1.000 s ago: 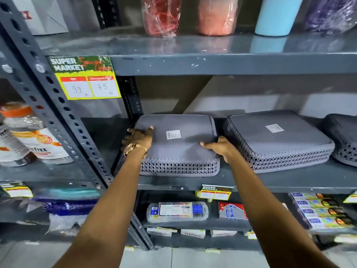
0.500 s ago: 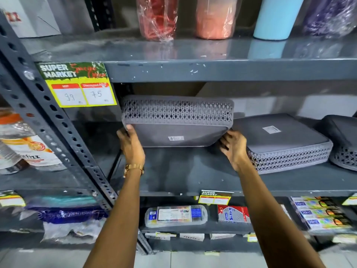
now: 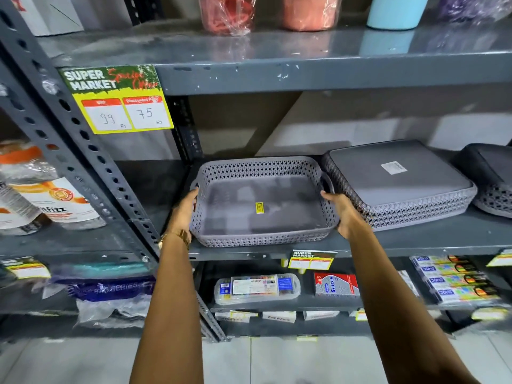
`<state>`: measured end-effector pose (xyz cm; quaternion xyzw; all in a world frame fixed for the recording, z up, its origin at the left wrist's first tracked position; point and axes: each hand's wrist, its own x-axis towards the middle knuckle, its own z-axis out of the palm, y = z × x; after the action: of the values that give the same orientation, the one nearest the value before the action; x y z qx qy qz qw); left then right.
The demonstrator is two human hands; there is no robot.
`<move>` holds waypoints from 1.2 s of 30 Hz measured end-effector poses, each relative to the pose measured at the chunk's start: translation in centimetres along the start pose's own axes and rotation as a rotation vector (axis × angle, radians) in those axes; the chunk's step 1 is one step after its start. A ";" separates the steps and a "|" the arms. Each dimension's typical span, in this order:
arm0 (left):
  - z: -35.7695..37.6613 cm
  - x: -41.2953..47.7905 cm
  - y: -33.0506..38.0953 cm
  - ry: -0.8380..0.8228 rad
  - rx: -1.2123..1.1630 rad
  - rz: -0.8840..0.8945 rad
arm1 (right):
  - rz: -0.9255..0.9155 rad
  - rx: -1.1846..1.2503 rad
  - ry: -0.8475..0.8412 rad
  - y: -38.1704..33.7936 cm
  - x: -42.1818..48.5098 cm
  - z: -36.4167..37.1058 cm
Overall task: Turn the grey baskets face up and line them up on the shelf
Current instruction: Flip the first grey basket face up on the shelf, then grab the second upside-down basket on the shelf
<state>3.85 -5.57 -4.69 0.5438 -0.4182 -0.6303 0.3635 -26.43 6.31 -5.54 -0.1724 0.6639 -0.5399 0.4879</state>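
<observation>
A grey lattice basket now sits face up at the left end of the middle shelf, a yellow sticker on its floor. My left hand grips its left wall and my right hand grips its right wall by the handle. To its right a second grey basket lies face down with a white label on its base. A third grey basket lies face down at the right edge, partly cut off.
A shelf board above carries wrapped red and orange containers and a blue cylinder. A slanted perforated upright and a price tag stand left of the basket. Stationery packs fill the lower shelf.
I lifted the left basket off the shelf, tipped it over, and set it back down face up. The other two baskets stayed as they were.
</observation>
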 end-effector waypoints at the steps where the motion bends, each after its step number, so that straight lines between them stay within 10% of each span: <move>1: 0.1 0.1 0.2 0.049 0.056 -0.010 | -0.009 -0.045 0.032 -0.1 -0.4 0.5; 12: 3.7 -0.6 -0.1 0.582 1.134 0.374 | -0.213 -0.223 0.099 0.2 0.2 1.3; 20: 22.3 -4.7 0.6 0.251 0.866 0.807 | -0.498 -0.160 0.077 -6.6 -0.3 -10.3; 31: 36.5 -4.9 -2.1 0.046 0.769 0.093 | -0.314 -0.603 0.290 -12.4 8.7 -28.2; 36: 38.1 -4.8 -1.7 0.101 0.665 0.033 | -0.157 -0.686 0.208 -11.6 11.0 -29.4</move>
<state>-33.21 4.46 -2.15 0.6563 -0.5911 -0.4258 0.1965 -59.52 9.95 -2.05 -0.3206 0.8372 -0.3361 0.2887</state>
